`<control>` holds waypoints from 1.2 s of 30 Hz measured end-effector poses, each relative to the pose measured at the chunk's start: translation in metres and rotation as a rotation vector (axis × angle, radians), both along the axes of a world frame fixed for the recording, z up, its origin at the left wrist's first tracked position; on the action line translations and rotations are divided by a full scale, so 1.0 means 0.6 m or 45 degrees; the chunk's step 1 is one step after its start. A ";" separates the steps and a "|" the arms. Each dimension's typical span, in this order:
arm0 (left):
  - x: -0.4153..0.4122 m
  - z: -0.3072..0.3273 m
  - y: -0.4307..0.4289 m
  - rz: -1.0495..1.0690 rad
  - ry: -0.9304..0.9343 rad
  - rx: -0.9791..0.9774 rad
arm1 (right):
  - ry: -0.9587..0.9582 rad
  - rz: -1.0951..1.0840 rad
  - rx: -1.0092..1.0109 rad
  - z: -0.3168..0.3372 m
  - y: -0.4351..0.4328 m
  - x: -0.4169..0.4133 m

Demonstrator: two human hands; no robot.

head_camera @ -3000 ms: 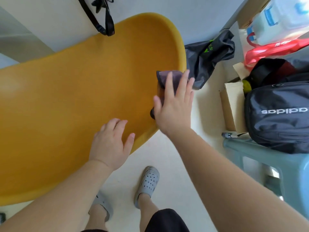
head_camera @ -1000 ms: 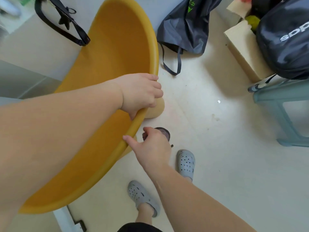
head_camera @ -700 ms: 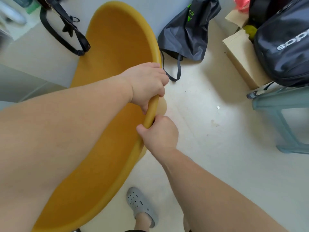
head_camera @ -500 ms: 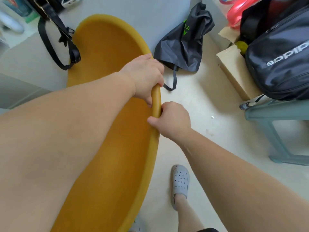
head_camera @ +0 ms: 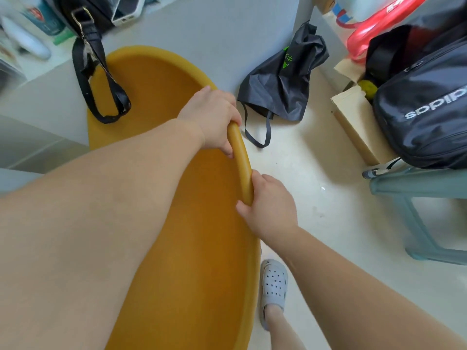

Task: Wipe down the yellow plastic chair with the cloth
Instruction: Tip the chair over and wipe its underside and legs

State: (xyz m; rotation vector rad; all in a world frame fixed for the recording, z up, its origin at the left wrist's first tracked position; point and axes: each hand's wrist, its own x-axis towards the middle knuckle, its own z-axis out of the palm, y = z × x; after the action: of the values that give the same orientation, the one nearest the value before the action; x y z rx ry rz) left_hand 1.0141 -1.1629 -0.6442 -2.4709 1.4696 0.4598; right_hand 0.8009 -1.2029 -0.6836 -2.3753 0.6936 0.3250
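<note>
The yellow plastic chair (head_camera: 192,223) is tilted, with its shell open toward me and filling the left and centre. My left hand (head_camera: 212,117) grips the right rim from above, fingers curled over the edge. Just below it, my right hand (head_camera: 270,205) wraps the same rim, thumb on the inside and fingers round the outer side. The dark cloth is hidden; no part of it shows past my right hand's fingers.
A black bag strap (head_camera: 101,79) hangs over the chair's far end. A dark drawstring bag (head_camera: 280,79) lies on the floor by the wall. A cardboard box (head_camera: 358,122), a black backpack (head_camera: 427,114) and a teal stool (head_camera: 417,198) stand at the right. My grey clog (head_camera: 274,284) is under the rim.
My right hand, holding the dark cloth below the chair a second ago, has come up onto the rim and slid along it. My left hand keeps its grip on the rim.
</note>
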 end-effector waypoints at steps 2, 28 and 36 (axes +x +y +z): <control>0.018 -0.002 0.014 0.085 -0.004 -0.015 | -0.005 0.093 -0.020 0.001 -0.014 0.027; -0.066 -0.053 0.237 0.207 -0.079 -0.198 | -0.150 0.097 -0.737 -0.015 0.133 -0.086; -0.029 -0.034 0.269 0.285 -0.190 -0.016 | -0.239 0.320 -0.762 -0.031 0.108 -0.037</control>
State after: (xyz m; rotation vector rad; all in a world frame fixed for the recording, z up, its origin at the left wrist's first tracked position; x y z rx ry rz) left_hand 0.9964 -1.0014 -0.6648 -2.6281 1.1499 0.2984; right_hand 0.7786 -1.1381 -0.7023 -3.0228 0.4414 -0.0145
